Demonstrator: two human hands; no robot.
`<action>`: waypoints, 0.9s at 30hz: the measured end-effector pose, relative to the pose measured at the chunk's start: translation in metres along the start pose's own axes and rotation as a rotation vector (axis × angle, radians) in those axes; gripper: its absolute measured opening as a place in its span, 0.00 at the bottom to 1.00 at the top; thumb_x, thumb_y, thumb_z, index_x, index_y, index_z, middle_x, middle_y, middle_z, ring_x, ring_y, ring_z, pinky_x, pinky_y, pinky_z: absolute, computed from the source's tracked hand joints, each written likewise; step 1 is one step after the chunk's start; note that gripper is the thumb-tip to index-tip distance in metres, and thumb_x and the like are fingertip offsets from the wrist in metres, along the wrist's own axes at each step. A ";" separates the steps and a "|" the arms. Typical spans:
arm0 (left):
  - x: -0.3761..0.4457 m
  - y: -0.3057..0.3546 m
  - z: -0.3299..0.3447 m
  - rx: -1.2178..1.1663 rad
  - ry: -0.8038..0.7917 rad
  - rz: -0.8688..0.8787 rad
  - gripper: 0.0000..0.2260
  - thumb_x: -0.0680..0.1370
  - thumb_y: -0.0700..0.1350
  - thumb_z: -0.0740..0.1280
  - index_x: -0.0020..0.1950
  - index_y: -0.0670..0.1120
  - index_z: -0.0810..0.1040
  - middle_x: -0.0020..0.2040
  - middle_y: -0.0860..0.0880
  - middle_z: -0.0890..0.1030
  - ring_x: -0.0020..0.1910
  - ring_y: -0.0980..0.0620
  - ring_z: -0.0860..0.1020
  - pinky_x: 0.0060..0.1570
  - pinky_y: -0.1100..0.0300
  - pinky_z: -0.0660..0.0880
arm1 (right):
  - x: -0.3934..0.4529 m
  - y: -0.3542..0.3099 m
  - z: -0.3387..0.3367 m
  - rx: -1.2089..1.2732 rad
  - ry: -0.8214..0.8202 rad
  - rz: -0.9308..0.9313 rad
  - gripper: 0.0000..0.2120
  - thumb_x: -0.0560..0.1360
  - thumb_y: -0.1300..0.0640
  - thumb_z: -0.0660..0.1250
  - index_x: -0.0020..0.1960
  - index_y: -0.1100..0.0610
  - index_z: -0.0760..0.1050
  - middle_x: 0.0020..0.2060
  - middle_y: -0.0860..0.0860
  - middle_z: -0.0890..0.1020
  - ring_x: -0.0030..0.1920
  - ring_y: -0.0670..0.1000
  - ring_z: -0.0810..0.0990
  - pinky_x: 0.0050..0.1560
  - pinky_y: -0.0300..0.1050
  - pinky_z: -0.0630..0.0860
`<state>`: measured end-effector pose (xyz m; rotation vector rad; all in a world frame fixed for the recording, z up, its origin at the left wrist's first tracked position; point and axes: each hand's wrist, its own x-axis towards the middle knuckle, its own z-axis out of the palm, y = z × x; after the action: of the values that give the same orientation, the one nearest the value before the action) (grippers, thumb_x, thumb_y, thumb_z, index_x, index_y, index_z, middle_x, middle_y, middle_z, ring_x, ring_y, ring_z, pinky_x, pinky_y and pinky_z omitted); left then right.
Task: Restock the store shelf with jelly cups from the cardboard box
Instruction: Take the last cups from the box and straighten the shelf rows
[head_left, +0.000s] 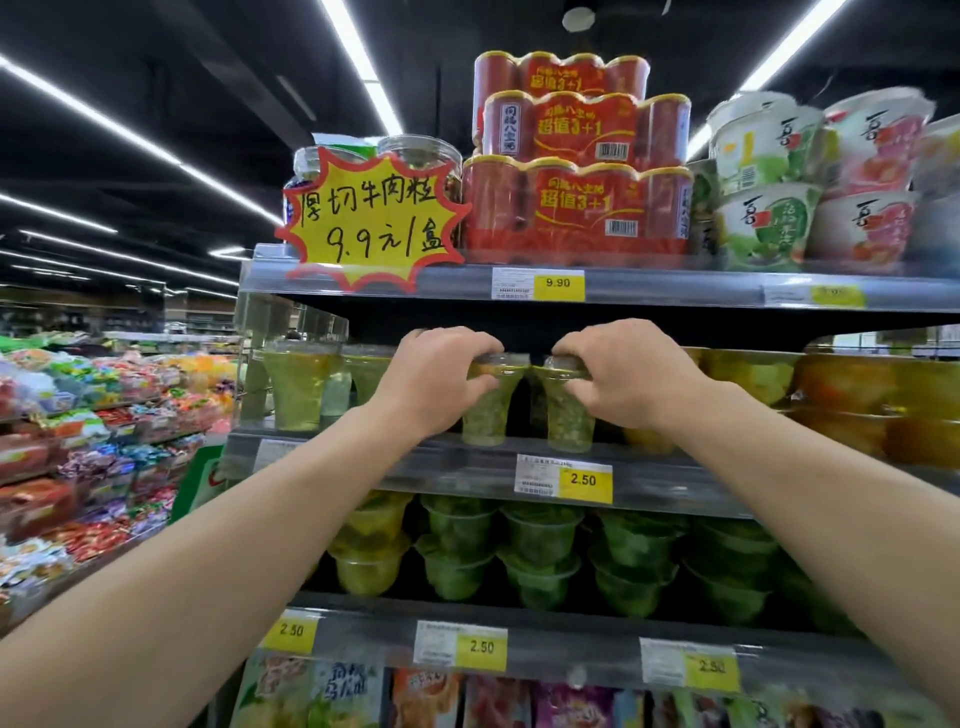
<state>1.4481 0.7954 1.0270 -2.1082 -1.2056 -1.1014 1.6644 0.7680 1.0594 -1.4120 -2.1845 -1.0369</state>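
Grey metal store shelf unit (675, 288) fills centre & right of frame, several tiers w/ clear price rails. Top tier, upper centre: red shrink-wrapped can multipacks (576, 202) stacked three high; white printed tubs (810, 182) at upper right. Far left: sloped racks of mixed colourful wrapped sweets (93, 441). Lower centre tier: stacked green clear plastic bowls (540, 551). Upper centre-left: yellow starburst handwritten price sign w/ red edge (371, 218), clipped to top rail. Both forearms reach up from bottom corners to the middle tier. Left hand (441, 376), fingers curled over lid, thumb on side, grips a green flared clear jelly cup (485, 415) at centre. Right hand (628, 371) grips a second green flared jelly cup (569, 421) same way. Cups upright, rims touching, bases at the front edge of the middle tier. Below them, yellow 2.50 price tag (584, 479).
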 end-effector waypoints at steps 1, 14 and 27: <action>0.000 0.002 0.000 -0.007 -0.006 -0.013 0.18 0.78 0.49 0.70 0.67 0.49 0.78 0.59 0.50 0.82 0.59 0.49 0.79 0.64 0.47 0.72 | -0.001 0.000 0.000 0.033 0.003 0.005 0.19 0.78 0.47 0.63 0.67 0.51 0.73 0.56 0.49 0.81 0.57 0.54 0.78 0.59 0.53 0.74; -0.032 -0.043 -0.066 0.084 0.106 -0.145 0.17 0.75 0.48 0.73 0.64 0.46 0.80 0.60 0.51 0.83 0.60 0.51 0.79 0.62 0.59 0.71 | 0.017 -0.051 -0.007 0.384 0.189 -0.092 0.19 0.76 0.49 0.66 0.66 0.51 0.75 0.60 0.48 0.80 0.61 0.53 0.78 0.59 0.53 0.77; -0.048 -0.135 -0.085 0.256 -0.155 -0.218 0.25 0.78 0.51 0.69 0.73 0.45 0.71 0.68 0.46 0.77 0.66 0.45 0.75 0.65 0.51 0.71 | 0.092 -0.146 0.001 0.170 0.084 -0.115 0.22 0.79 0.47 0.66 0.69 0.53 0.68 0.60 0.52 0.78 0.59 0.56 0.78 0.55 0.55 0.78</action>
<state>1.2827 0.7788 1.0367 -1.9280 -1.5902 -0.8295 1.4933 0.7927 1.0585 -1.1603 -2.2550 -0.9062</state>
